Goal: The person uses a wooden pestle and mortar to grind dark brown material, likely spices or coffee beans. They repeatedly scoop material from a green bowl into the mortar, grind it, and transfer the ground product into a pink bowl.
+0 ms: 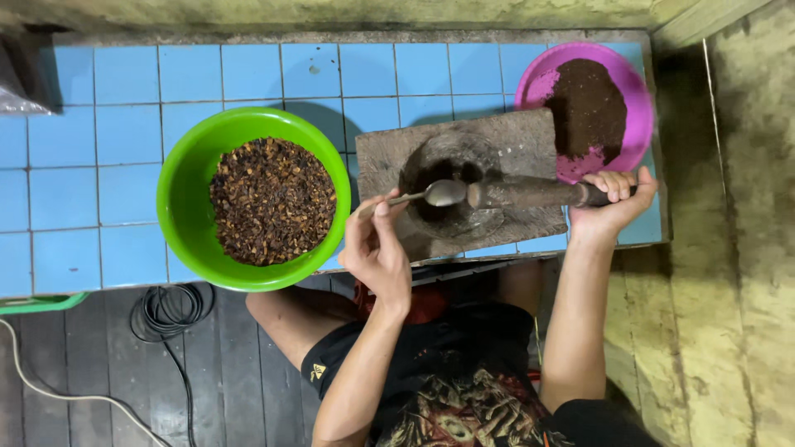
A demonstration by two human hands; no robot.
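My left hand (pixel 377 248) grips a metal spoon (pixel 435 194) whose bowl hovers over the hollow of a stone mortar (pixel 451 199). The mortar sits on a wooden board (pixel 530 136). My right hand (pixel 611 203) is closed on the end of a long dark pestle (pixel 530 194) that lies across the mortar, its tip beside the spoon. Dark ground matter lies in the hollow. A green bowl (pixel 186 178) of brown dried bits stands to the left. A pink bowl (pixel 633 91) of dark powder stands at the upper right.
Everything rests on a blue tiled counter (pixel 99 132). A rough wall (pixel 745 232) closes the right side. Below the counter, a black cable coil (pixel 170 310) and a white cord (pixel 50 389) lie on dark floorboards. My knees are under the counter edge.
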